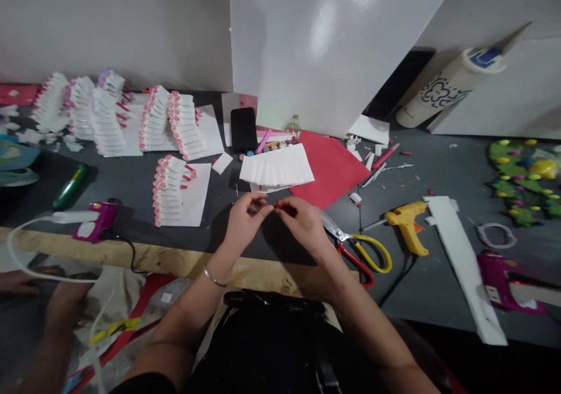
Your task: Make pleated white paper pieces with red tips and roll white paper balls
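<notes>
Both hands meet fingertip to fingertip above the dark table, just in front of a fanned stack of white paper pieces (277,166). Closed in a pinch, my left hand (246,215) has its fingertips at a tiny red piece (276,204). My right hand (302,218) also pinches at this red piece from the other side; the fingers hide most of it. A red paper sheet (331,166) lies beyond my right hand. Scissors (344,236) with red and yellow handles rest right beside that hand. Left of my hands, pink-tipped white strips (169,192) lie fanned on a white card.
Several more fanned strip sets (107,122) line the back left. A black phone (243,128) stands behind the paper stack. To the right are a yellow glue gun (408,224), a long white strip (467,265) and a tumbler (447,87). Another person's hands (65,294) show at lower left.
</notes>
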Action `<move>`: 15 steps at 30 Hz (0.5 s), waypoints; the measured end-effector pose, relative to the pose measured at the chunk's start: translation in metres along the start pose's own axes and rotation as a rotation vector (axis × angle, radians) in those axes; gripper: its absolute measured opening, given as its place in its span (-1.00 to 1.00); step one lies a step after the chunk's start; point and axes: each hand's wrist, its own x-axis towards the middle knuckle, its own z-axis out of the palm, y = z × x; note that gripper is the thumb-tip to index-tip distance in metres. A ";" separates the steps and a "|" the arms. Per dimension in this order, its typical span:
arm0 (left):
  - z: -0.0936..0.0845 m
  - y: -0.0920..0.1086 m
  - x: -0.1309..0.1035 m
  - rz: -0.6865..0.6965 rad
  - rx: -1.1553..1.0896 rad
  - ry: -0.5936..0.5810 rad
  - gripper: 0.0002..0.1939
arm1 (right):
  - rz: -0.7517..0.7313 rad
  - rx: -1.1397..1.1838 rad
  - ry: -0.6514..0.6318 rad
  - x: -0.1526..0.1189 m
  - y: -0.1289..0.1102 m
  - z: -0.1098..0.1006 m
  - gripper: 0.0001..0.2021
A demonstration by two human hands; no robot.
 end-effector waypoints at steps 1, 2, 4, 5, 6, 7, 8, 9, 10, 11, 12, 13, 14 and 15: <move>-0.002 -0.008 0.003 0.032 0.129 0.047 -0.80 | 0.005 -0.018 0.013 0.004 0.004 0.004 -0.86; -0.005 -0.015 0.007 0.066 0.259 0.081 -0.83 | 0.007 -0.046 0.030 0.009 0.007 0.008 -0.86; -0.008 -0.028 0.014 0.098 0.454 0.062 -0.76 | -0.002 -0.115 0.063 0.017 0.014 0.015 -0.85; -0.008 -0.032 0.016 0.110 0.524 0.036 -0.72 | -0.010 -0.150 0.076 0.020 0.017 0.018 -0.85; -0.008 -0.036 0.018 0.120 0.576 0.007 -0.69 | -0.018 -0.180 0.086 0.023 0.019 0.020 -0.85; -0.008 -0.037 0.020 0.128 0.615 -0.018 -0.67 | -0.021 -0.205 0.092 0.025 0.020 0.023 -0.85; -0.007 -0.038 0.021 0.137 0.644 -0.036 -0.67 | -0.018 -0.225 0.096 0.026 0.021 0.025 -0.86; -0.006 -0.039 0.021 0.145 0.664 -0.047 -0.67 | -0.012 -0.241 0.097 0.027 0.022 0.027 -0.87; -0.004 -0.038 0.020 0.151 0.678 -0.054 -0.68 | -0.004 -0.250 0.101 0.027 0.022 0.028 -0.87; -0.003 -0.037 0.019 0.158 0.688 -0.056 -0.69 | 0.001 -0.254 0.109 0.027 0.022 0.029 -0.88; -0.002 -0.037 0.018 0.165 0.695 -0.055 -0.70 | 0.003 -0.252 0.120 0.027 0.022 0.030 -0.89; -0.001 -0.036 0.017 0.172 0.702 -0.054 -0.70 | 0.001 -0.243 0.135 0.027 0.021 0.031 -0.89; -0.001 -0.035 0.015 0.176 0.707 -0.049 -0.70 | -0.005 -0.228 0.150 0.027 0.021 0.032 -0.89; 0.000 -0.035 0.014 0.179 0.713 -0.043 -0.69 | -0.012 -0.205 0.167 0.027 0.021 0.032 -0.88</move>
